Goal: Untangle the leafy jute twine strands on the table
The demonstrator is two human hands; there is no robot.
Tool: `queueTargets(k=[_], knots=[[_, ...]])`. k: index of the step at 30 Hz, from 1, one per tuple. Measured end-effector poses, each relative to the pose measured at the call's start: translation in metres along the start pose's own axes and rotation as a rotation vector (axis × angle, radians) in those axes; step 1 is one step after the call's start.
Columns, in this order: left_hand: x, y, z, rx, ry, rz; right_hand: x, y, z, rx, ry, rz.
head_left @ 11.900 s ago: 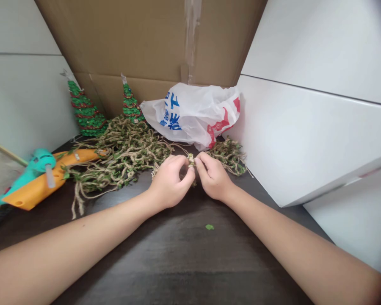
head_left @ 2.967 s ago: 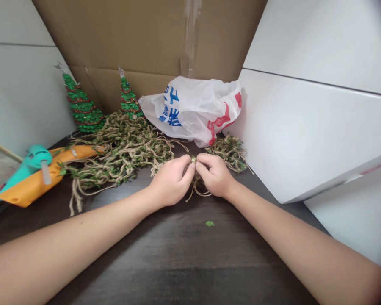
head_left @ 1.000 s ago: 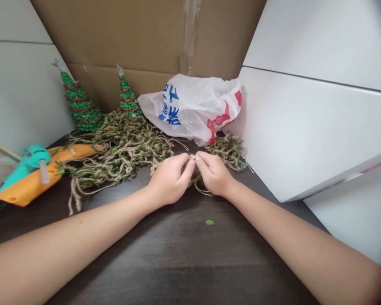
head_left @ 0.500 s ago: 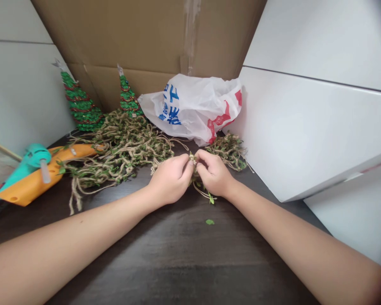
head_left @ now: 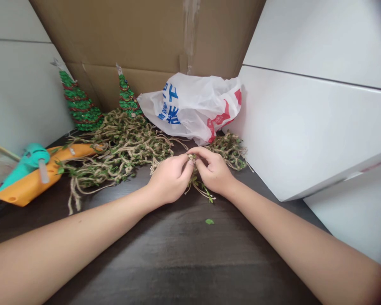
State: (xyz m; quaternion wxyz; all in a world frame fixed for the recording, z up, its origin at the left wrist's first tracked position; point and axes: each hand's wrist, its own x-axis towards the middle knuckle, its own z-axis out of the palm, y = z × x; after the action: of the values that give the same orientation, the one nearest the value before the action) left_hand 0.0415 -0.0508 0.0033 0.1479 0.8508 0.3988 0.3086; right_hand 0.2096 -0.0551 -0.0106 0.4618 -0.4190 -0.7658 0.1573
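Observation:
My left hand (head_left: 169,178) and my right hand (head_left: 215,173) meet above the dark table. Between their fingertips is a knotted piece of twine garland (head_left: 192,158) with small green leaves; both hands pinch it. Loose twine ends and a leaf sprig (head_left: 208,195) hang below, partly hidden by the fingers. Left of my hands lies a large heap of knotted twine with green leaves (head_left: 127,144). Behind my right hand a smaller heap (head_left: 230,150) of the same twine rests by the white box. One loose green leaf (head_left: 210,221) lies on the table nearer to me.
At the left, a teal glue gun (head_left: 34,159) rests by an orange holder (head_left: 28,188). Two green tinsel Christmas trees, a larger one (head_left: 81,106) and a smaller one (head_left: 127,95), stand behind the heap. A white plastic bag (head_left: 197,99) and cardboard (head_left: 130,34) are behind; a white box (head_left: 305,127) stands right.
My right index finger has stretched over the knot toward the left fingertips. Both hands stay in nearly the same place, still pinching the twine garland.

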Motion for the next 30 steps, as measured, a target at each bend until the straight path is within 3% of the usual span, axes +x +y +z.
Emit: queueTargets(k=[12, 30], knots=[[0.001, 0.002, -0.001, -0.081, 0.031, -0.016, -0.002, 0.002, 0.003, 0.023, 0.002, 0.033], [-0.001, -0.003, 0.001, -0.233, 0.056, 0.010, -0.002, -0.007, -0.001, -0.017, -0.025, -0.029]])
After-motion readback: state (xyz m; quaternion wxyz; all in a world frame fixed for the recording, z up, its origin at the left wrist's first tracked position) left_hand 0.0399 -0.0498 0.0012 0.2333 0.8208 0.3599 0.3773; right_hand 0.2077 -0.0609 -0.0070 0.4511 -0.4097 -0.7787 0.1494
